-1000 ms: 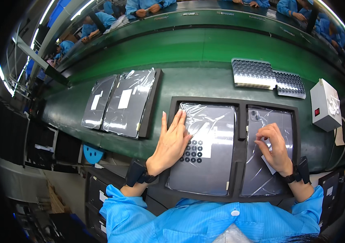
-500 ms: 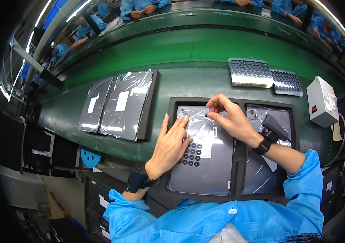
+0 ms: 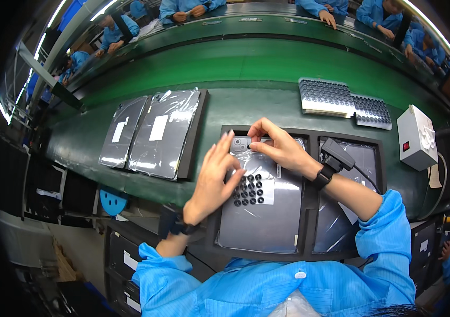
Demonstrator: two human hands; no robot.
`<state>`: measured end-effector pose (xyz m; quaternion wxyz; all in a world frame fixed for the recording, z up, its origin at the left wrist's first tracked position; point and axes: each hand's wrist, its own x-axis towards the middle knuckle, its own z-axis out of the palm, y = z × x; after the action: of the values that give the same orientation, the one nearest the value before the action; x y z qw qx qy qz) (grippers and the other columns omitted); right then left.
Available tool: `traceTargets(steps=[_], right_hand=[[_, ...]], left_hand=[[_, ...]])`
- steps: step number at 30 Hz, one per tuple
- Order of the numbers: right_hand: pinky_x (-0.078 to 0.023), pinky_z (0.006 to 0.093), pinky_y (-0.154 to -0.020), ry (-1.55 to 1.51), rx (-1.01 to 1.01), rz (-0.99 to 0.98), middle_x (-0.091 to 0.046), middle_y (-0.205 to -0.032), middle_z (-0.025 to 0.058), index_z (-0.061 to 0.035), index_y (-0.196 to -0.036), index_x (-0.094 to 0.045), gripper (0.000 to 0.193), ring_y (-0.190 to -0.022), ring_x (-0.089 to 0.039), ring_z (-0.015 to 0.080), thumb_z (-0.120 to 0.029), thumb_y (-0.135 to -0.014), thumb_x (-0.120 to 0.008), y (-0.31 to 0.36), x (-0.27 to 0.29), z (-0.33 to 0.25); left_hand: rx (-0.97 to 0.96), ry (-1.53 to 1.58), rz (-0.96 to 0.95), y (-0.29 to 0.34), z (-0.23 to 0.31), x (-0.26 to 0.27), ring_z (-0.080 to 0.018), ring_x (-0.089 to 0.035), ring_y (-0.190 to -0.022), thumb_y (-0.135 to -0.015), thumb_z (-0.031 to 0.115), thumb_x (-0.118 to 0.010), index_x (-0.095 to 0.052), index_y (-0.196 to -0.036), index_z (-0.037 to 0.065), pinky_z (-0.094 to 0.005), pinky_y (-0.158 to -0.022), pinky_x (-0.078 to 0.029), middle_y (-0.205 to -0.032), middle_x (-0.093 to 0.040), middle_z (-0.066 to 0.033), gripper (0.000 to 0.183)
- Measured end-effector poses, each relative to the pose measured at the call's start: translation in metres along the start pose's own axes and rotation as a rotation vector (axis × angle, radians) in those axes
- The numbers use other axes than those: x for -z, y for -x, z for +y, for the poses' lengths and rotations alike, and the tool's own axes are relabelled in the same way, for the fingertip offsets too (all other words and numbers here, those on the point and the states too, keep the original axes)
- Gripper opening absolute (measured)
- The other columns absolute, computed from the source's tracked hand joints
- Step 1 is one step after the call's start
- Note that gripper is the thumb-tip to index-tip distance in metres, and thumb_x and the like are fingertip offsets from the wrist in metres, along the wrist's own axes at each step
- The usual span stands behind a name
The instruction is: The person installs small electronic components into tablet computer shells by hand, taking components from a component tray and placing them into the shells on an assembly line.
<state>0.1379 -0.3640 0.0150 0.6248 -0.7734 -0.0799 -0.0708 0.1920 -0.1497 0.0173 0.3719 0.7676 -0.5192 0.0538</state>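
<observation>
Small black piece (image 3: pixel 249 147) pinched over a wrapped tablet (image 3: pixel 262 227)

At the left of the worktop (image 3: pixel 235 105) I see two more tablets (image 3: pixel 156 150). The person's left hand (image 3: pixel 211 179) has its grip spread and bare, thumb near a grid of black rings (image 3: pixel 252 194). The right hand's (image 3: pixel 280 149) grip is pinched closed on the black piece, beside the tablet's camera bump (image 3: pixel 241 143). A dark foam tray (image 3: pixel 308 227) holds this tablet and, rightward, another (image 3: pixel 333 227)

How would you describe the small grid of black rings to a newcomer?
On the green bench lies a dark tray with two film-covered tablets. On its left tablet, next to the person's left hand, sits the small grid of black rings. Partly over a white label, it is much smaller than the sheets of dark round pieces at the upper right.
</observation>
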Motion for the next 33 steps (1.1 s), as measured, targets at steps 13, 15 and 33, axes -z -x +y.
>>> traceTargets(steps=[13,15,33], right_hand=[[-0.048,0.0254,-0.068,0.303,-0.061,0.142,-0.059,-0.086,0.0028,0.0001,-0.107,-0.051,0.023,-0.075,-0.056,0.0087,-0.004,-0.088,-0.063,-0.014,0.008,-0.025],[-0.048,0.0283,-0.068,0.342,-0.072,0.116,-0.060,-0.084,0.0052,0.0006,-0.106,-0.051,0.023,-0.073,-0.058,0.0127,-0.003,-0.087,-0.062,-0.025,0.008,-0.011],[-0.048,0.0416,-0.077,0.628,0.130,0.089,-0.062,-0.088,0.0103,-0.0017,-0.102,-0.053,0.020,-0.087,-0.058,0.0308,-0.004,-0.084,-0.059,-0.025,-0.020,0.005]], left_hand=[[-0.090,-0.096,-0.073,0.007,0.005,0.004,-0.0242,-0.064,-0.110,-0.084,0.004,-0.068,-0.065,-0.106,0.002,-0.0504,-0.108,-0.038,-0.106,-0.071,-0.0102,0.022],[-0.104,-0.105,-0.043,0.008,0.009,0.000,-0.0248,-0.065,-0.109,-0.084,0.003,-0.068,-0.065,-0.110,0.001,-0.0501,-0.107,-0.039,-0.106,-0.071,-0.0112,0.026],[-0.124,-0.097,-0.008,0.015,0.005,-0.006,-0.0275,-0.063,-0.113,-0.084,0.006,-0.069,-0.061,-0.089,0.001,-0.0473,-0.106,-0.043,-0.116,-0.068,-0.0148,0.011]])
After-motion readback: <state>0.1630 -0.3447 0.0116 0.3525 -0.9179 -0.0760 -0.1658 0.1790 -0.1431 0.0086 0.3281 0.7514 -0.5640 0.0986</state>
